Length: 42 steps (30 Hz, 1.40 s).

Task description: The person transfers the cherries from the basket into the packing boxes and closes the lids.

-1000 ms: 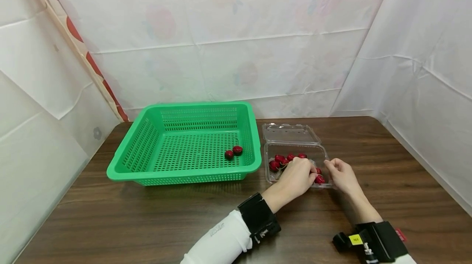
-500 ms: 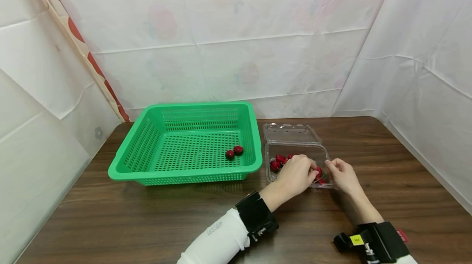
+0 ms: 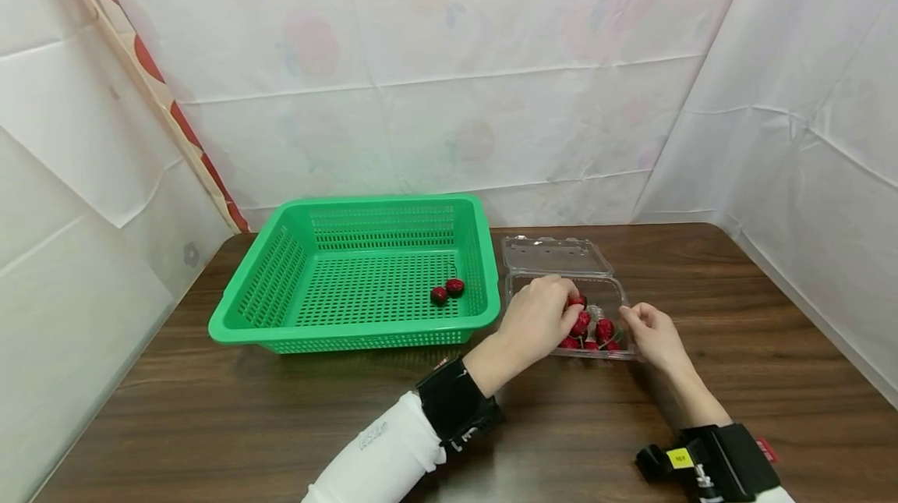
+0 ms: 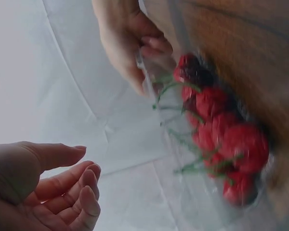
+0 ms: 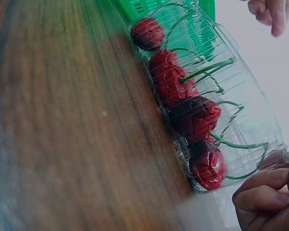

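Over the left part of the clear plastic box (image 3: 596,355) is my left hand (image 3: 536,320). The left wrist view shows that hand's fingers (image 4: 89,199) loosely bent with nothing between them, apart from the cherries. Several red cherries (image 5: 195,115) with green stems lie in the box, part of them hidden behind the left hand in the head view. My right hand (image 3: 652,331) pinches the box's right rim between thumb and fingers. The box's lid (image 3: 554,256) is folded back behind it.
A green perforated basket (image 3: 351,327) stands left of the box, with two cherries (image 3: 438,295) in its right part. Both rest on a dark wooden table (image 3: 266,417). White sheets (image 3: 449,129) hang behind and at both sides.
My left hand has moved left and slightly up above the box, uncovering cherries on the right side and covering those on the left. The right hand stays at the rim.
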Each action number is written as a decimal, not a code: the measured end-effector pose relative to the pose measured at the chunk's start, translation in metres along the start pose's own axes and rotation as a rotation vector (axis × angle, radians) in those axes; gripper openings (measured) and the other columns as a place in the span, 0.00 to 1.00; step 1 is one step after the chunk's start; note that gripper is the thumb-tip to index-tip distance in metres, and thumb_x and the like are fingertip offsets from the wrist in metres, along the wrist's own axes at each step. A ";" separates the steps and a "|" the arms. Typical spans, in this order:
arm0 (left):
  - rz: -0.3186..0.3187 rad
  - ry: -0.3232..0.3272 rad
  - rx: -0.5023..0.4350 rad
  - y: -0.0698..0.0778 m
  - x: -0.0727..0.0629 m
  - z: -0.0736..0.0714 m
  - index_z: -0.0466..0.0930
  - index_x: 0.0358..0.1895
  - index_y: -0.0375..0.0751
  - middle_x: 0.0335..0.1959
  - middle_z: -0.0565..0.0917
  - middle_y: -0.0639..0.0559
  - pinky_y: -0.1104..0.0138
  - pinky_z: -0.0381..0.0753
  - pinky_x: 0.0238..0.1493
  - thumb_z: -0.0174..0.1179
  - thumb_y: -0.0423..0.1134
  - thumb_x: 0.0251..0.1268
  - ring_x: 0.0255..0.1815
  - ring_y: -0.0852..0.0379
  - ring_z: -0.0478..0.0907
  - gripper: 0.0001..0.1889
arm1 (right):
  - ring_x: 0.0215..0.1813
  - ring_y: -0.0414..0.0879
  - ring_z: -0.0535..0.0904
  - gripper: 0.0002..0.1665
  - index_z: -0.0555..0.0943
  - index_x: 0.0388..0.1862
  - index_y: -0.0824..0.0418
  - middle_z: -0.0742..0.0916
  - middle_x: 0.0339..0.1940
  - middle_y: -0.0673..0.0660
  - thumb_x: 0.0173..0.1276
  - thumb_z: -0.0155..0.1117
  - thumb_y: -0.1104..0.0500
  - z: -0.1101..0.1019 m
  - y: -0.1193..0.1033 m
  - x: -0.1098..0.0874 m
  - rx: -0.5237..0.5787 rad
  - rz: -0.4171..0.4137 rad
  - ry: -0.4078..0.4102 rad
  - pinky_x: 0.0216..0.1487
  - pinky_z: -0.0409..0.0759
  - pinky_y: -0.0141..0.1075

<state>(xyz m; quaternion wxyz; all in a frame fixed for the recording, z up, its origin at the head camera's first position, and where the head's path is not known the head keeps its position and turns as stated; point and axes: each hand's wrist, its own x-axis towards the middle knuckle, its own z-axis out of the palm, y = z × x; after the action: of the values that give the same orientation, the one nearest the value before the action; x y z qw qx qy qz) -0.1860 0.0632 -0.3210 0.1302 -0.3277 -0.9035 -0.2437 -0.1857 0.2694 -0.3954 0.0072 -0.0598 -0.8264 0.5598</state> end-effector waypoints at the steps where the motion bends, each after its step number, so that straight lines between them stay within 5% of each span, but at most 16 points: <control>1: -0.008 0.004 -0.001 -0.001 -0.001 -0.003 0.80 0.35 0.42 0.30 0.78 0.54 0.78 0.68 0.22 0.57 0.39 0.60 0.23 0.66 0.73 0.06 | 0.11 0.37 0.60 0.17 0.63 0.23 0.63 0.69 0.10 0.50 0.70 0.44 0.55 0.000 0.000 0.000 0.001 0.001 -0.001 0.11 0.60 0.29; 12: -0.042 0.089 0.053 -0.024 0.000 -0.034 0.80 0.36 0.39 0.31 0.79 0.52 0.77 0.70 0.23 0.56 0.37 0.60 0.25 0.63 0.74 0.06 | 0.10 0.37 0.60 0.17 0.62 0.23 0.63 0.69 0.09 0.49 0.70 0.44 0.55 -0.001 0.000 0.000 0.009 0.005 0.003 0.11 0.60 0.29; 29: -0.311 0.087 0.126 -0.084 0.008 -0.054 0.79 0.41 0.35 0.38 0.78 0.45 0.66 0.75 0.28 0.56 0.35 0.60 0.33 0.53 0.76 0.09 | 0.10 0.36 0.59 0.17 0.62 0.23 0.63 0.68 0.09 0.49 0.70 0.44 0.56 0.001 -0.001 0.001 0.027 0.003 -0.002 0.11 0.59 0.28; 34: -0.369 -0.011 0.176 -0.092 0.007 -0.058 0.76 0.42 0.32 0.42 0.76 0.41 0.63 0.76 0.35 0.58 0.37 0.59 0.41 0.48 0.75 0.12 | 0.10 0.37 0.60 0.17 0.63 0.23 0.64 0.69 0.09 0.49 0.70 0.44 0.56 0.002 -0.002 0.002 0.023 0.000 -0.003 0.11 0.59 0.28; 42: -0.478 -0.239 0.200 -0.098 0.003 -0.057 0.72 0.49 0.31 0.50 0.70 0.36 0.61 0.75 0.31 0.58 0.41 0.58 0.39 0.47 0.74 0.19 | 0.11 0.37 0.61 0.18 0.63 0.23 0.64 0.69 0.10 0.50 0.70 0.44 0.55 0.002 -0.002 0.003 0.030 0.008 -0.008 0.11 0.60 0.28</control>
<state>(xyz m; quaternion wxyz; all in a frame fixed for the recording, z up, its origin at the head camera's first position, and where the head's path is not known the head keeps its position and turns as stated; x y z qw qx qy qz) -0.2480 -0.0301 -0.3065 -0.0067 -0.1176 -0.9836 -0.1369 -0.1893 0.2673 -0.3946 0.0027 -0.0607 -0.8178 0.5723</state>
